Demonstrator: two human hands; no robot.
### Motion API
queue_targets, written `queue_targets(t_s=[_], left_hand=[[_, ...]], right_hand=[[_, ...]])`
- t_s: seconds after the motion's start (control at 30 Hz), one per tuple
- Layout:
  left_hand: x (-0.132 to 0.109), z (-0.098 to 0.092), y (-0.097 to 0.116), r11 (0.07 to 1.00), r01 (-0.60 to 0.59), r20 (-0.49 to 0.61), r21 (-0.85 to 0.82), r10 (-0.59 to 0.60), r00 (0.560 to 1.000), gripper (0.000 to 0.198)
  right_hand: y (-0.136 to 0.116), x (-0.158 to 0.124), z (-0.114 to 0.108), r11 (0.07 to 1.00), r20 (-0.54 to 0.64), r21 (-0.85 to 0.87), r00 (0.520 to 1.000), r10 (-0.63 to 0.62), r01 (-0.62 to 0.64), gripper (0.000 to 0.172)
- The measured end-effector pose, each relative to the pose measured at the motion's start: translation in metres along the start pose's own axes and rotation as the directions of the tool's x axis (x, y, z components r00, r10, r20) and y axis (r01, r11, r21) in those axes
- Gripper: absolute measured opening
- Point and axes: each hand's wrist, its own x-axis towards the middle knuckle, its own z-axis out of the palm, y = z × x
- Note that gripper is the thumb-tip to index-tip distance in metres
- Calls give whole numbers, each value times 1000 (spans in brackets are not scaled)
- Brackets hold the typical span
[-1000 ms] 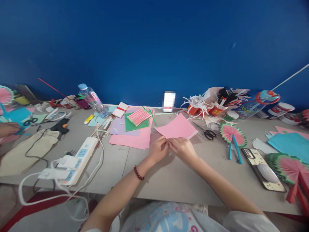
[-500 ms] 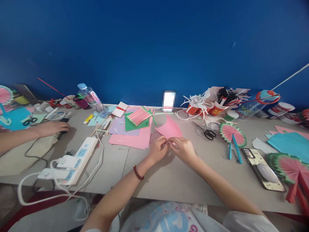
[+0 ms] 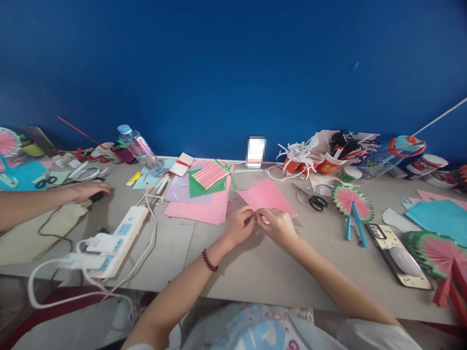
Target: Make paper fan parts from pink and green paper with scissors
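Observation:
My left hand (image 3: 239, 224) and my right hand (image 3: 279, 225) meet at the near edge of a pink paper sheet (image 3: 266, 194) on the grey table (image 3: 262, 272). Both hands pinch that edge with closed fingers, thumbs close together. The sheet lies nearly flat, reaching away from me. A red bead bracelet (image 3: 209, 261) is on my left wrist.
Stacked pink, green and purple paper (image 3: 204, 192) lies to the left, a power strip (image 3: 116, 238) with cables further left. Black scissors (image 3: 314, 199), a paper fan (image 3: 353, 204) and a phone (image 3: 397, 255) sit to the right. Another person's hand (image 3: 87, 190) rests at the far left.
The pink sheet, lifted and curled half a second ago, has come down flatter on the table. The other person's hand reached in from the left and rests by the black tool.

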Motion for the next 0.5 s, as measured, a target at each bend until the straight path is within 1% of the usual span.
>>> queue_targets(t_s=[0.2,0.33,0.5], left_hand=[[0,2,1,1000,-9,-24,-5,9,1000,20],[0,2,2,1000,-5,-28,4,5,1000,20],[0,1,2,999,8,-6,31,-8,1000,20]], right_hand=[[0,1,0,994,-6,86,998,69,-68,15],[3,1,0,993,2,108,999,49,-49,15],[4,2,-2,999,-16,50,1000,8,-7,17]])
